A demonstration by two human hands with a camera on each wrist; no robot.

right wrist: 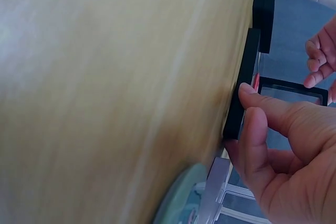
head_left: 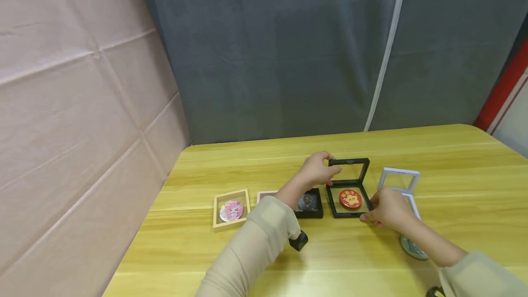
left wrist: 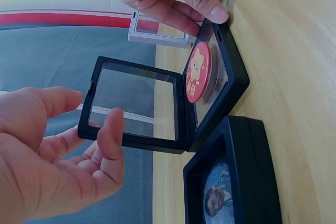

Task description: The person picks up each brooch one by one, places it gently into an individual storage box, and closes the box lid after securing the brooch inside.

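An opened black display frame [head_left: 349, 215] lies on the table, its windowed lid raised. A round red badge [head_left: 350, 199] with a yellow star figure rests on its clear film. My left hand [head_left: 315, 171] holds the lid's left upper corner, one finger in front of it and others behind, as the left wrist view shows. With thumb and fingers my right hand [head_left: 389, 210] pinches the base near its front right corner. Beside it on the left stands a closed black frame [head_left: 317, 210] with a bluish round badge, partly hidden by my left arm.
A cream frame [head_left: 216, 214] with a pink badge lies at the left. My left forearm mostly covers a white frame [head_left: 264, 194]. To the right an open white frame [head_left: 414, 205] has its lid up, with a green round badge [head_left: 414, 248] in front.
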